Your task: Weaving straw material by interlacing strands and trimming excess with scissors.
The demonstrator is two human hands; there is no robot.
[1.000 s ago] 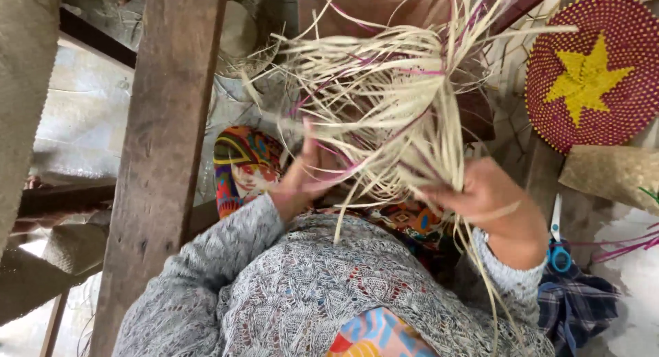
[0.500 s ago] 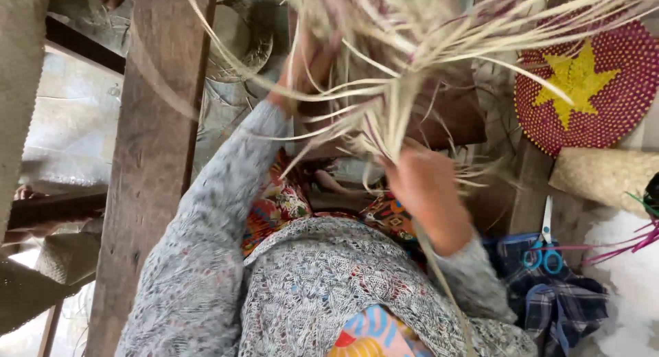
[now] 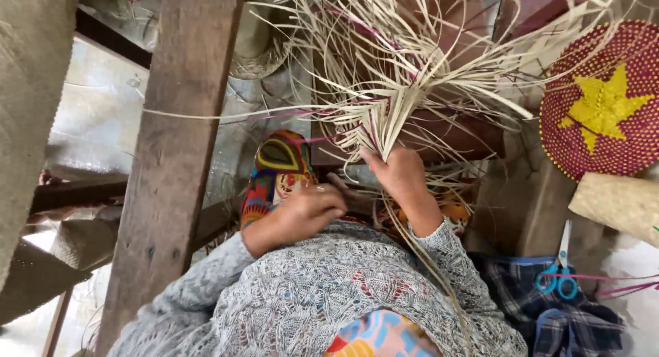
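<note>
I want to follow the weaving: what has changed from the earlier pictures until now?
The left hand let go of the straw weaving and dropped to the lap. The right hand now holds it up alone. The round red mat and scissors stayed put.

Right hand gripping perhaps half-woven straw bundle

Soft, even daylight w/ no hard shadows, bright washed-out patches at bottom right & lower left, straw strips slightly motion-blurred, wooden post sharp, edges bent by wide-angle lens.
</note>
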